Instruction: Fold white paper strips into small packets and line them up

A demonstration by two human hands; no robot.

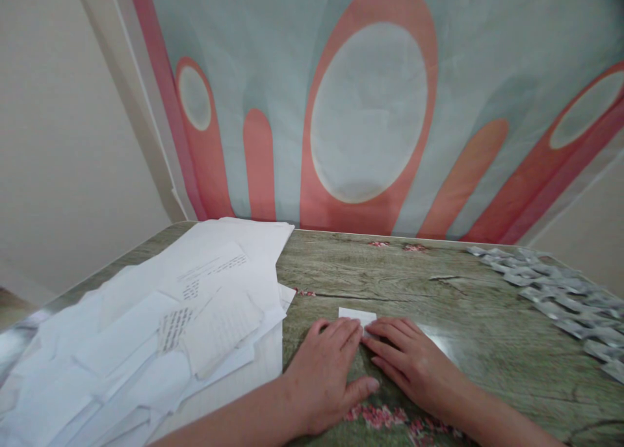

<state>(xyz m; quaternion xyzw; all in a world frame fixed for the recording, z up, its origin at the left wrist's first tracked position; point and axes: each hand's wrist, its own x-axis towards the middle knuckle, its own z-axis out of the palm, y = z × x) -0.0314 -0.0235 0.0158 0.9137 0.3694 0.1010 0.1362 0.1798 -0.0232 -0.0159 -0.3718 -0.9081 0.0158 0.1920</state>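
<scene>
A small piece of white paper (357, 314) lies on the wood-patterned table near the front middle. My left hand (325, 374) rests palm down over its left part, fingers stretched forward and thumb out to the side. From the right, my right hand (408, 357) lies flat with its fingertips on the paper's right part, fingers apart. The fingertips of both hands nearly meet over the paper, and they hide its lower part. Neither hand is closed round anything.
Loose white sheets (141, 323), some printed, are piled across the left of the table (336, 265). Along the right edge lie several folded silvery-grey strips (550, 294). Behind the table hangs a grey-green cloth (283, 57) with coral shapes.
</scene>
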